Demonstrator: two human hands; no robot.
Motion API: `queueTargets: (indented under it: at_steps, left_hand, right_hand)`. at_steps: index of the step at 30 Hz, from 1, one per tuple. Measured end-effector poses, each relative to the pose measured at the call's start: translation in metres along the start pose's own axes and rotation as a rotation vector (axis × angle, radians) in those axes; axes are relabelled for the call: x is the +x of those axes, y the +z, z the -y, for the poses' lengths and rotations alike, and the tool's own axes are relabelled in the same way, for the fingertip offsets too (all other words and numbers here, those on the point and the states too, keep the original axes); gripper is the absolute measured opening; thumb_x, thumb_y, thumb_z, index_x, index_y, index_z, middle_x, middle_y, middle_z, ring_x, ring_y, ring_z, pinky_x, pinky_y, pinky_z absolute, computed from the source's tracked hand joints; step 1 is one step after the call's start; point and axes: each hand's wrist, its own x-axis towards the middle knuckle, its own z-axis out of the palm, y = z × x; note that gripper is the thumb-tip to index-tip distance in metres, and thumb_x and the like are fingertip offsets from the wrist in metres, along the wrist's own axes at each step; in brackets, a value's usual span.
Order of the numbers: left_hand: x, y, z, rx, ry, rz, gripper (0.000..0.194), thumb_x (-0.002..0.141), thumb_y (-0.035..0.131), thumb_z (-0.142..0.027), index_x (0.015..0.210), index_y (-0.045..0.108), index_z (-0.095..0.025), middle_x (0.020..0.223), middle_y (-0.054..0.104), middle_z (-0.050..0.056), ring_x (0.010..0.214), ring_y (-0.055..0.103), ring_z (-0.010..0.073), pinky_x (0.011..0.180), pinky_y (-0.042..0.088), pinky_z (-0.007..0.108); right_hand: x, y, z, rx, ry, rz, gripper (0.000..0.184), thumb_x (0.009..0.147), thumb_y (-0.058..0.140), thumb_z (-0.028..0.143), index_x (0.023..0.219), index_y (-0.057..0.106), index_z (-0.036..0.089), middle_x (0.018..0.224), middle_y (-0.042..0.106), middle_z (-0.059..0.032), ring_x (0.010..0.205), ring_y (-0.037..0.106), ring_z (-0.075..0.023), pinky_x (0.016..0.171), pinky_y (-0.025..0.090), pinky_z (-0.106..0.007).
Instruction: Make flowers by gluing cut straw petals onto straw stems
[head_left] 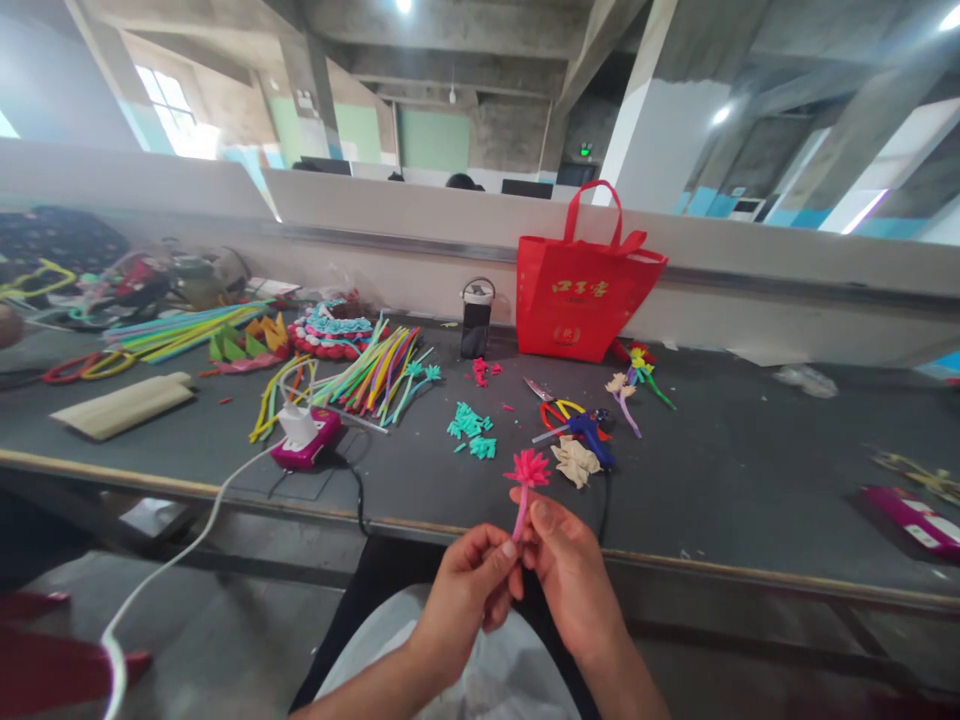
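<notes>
Just past the table's front edge, both my hands hold one pink flower (pixel 529 468) with a thin pink stem, its petals pointing up. My left hand (pixel 480 578) pinches the lower end of the stem. Thumb and fingers of my right hand (pixel 564 560) close on the stem a little higher, below the bloom. Beyond the flower lie a crumpled beige piece (pixel 576 462), a blue glue gun (pixel 591 438) and scissors (pixel 551 402) with red and yellow handles. Small teal pieces (pixel 471 425) are heaped to the left, with a few pink pieces (pixel 482 372) behind them.
A red bag (pixel 585 295) and a black-and-white bottle (pixel 476 318) stand against the partition. Left are bundled coloured stems (pixel 382 370), a purple power strip (pixel 307 440) and a white cable (pixel 217 500). Finished flowers (pixel 641 370) lie right of the scissors. Another power strip (pixel 911 520) sits far right.
</notes>
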Motion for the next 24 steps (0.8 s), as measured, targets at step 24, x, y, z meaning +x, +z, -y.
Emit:
queueTargets:
  at_steps: [24]
  left_hand:
    - [-0.007,0.001,-0.009,0.039,0.037,0.012,0.035,0.078,0.069,-0.047,0.075,0.053,-0.016,0.049,0.054,-0.003,0.037,0.025,0.0022,0.039,0.014,0.018]
  right_hand:
    - [0.006,0.012,0.007,-0.065,-0.089,-0.059,0.024,0.077,0.075,0.036,0.072,0.061,0.017,0.058,0.045,0.0064,0.051,0.036,-0.0057,0.048,0.033,-0.018]
